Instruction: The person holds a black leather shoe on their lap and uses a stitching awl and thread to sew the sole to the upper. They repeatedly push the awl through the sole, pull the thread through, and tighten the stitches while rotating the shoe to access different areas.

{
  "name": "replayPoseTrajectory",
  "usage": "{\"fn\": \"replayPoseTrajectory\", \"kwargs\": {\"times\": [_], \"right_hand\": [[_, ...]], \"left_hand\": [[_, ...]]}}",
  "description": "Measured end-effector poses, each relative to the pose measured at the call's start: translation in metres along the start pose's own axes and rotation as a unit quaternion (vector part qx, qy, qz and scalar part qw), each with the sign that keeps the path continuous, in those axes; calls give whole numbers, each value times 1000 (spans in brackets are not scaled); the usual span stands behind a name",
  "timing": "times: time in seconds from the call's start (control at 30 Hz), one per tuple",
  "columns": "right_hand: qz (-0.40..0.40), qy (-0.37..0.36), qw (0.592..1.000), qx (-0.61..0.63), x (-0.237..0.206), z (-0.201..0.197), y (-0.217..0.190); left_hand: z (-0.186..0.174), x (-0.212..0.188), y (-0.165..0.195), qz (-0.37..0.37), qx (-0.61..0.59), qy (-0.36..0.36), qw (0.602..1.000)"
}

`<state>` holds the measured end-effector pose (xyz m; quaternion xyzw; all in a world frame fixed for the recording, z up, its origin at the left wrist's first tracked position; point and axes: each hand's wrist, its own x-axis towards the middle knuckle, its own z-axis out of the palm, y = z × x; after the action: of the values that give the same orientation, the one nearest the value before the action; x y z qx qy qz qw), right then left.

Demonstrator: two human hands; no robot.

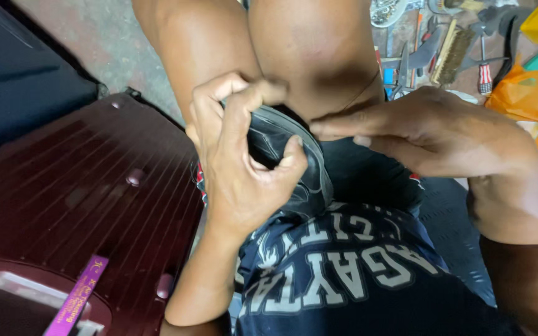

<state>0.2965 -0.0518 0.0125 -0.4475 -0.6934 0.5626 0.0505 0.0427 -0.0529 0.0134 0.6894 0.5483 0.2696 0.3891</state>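
My left hand (pixel 238 155) grips a dark leather piece (pixel 281 152) with stitched seams, fingers curled over its top edge and the thumb pressing its face. My right hand (pixel 431 130) reaches in from the right, its fingertips touching the upper right edge of the same piece. The leather rests in my lap just below my bare knees (pixel 281 50), partly hidden by both hands. My dark printed shirt (pixel 344 274) fills the foreground.
A maroon ribbed hard-shell suitcase (pixel 82 199) lies at the left with a purple tag (pixel 76 298). Another dark case (pixel 14 74) sits at the upper left. At the upper right are hand tools (pixel 449 50), a brush and an orange plastic bag (pixel 524 106).
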Motion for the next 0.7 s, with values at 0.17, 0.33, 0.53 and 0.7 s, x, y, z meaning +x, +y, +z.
{"fn": "replayPoseTrajectory", "kwargs": {"times": [0.17, 0.33, 0.53, 0.7], "right_hand": [[-15, 126, 992, 27, 3, 35, -10], [-56, 237, 969, 40, 12, 68, -21], [-62, 275, 957, 60, 9, 70, -22], [-71, 283, 954, 64, 5, 75, -26]], "left_hand": [[-6, -7, -9, 9, -28, -24, 999], [-2, -14, -6, -34, -91, -3, 995], [-4, -19, -10, 27, -111, -17, 993], [5, -24, -7, -48, -255, -10, 966]]}}
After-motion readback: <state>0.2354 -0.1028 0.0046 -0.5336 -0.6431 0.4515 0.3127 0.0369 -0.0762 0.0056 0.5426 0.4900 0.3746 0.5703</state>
